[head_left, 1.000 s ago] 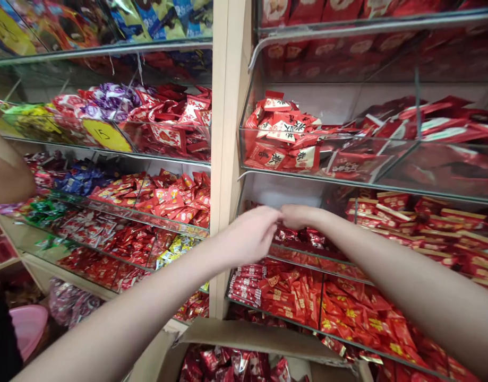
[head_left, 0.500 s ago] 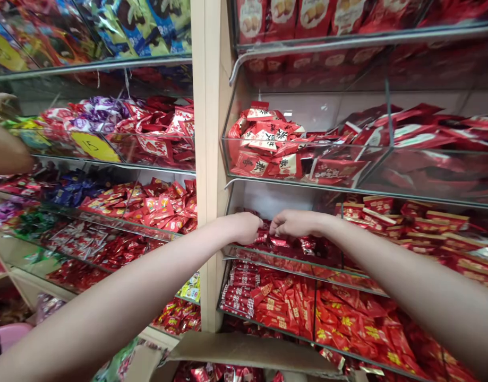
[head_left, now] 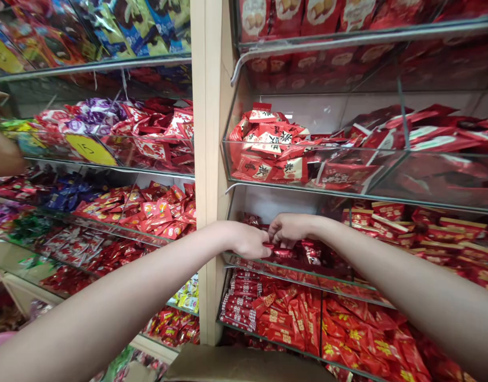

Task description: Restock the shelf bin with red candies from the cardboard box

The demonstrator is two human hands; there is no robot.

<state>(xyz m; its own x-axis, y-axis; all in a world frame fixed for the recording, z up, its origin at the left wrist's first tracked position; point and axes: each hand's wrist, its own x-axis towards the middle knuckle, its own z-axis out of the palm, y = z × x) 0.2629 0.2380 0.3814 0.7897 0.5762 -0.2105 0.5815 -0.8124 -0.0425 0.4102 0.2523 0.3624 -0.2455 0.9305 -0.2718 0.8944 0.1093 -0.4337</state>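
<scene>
Both my hands reach into a clear-fronted bin of dark red, shiny wrapped candies (head_left: 312, 253) on the right-hand shelves. My left hand (head_left: 249, 241) is closed in a pinch near the bin's front left, with a bit of red wrapper showing between thumb and fingers. Close beside it, my right hand (head_left: 291, 229) points down, its fingers curled among the candies. What those right fingertips hold, if anything, is hidden.
A clear shelf front (head_left: 303, 273) runs just below my hands, and another shelf edge (head_left: 347, 192) passes above. Left of the bin stands a wooden upright (head_left: 207, 159). A cardboard box (head_left: 247, 363) is at the bottom. Another person's arm (head_left: 5, 151) reaches in at far left.
My left hand has shifted slightly right and down, closer to my right hand. My right hand's fingers point further down now. The view has tilted slightly, hiding the box's contents.
</scene>
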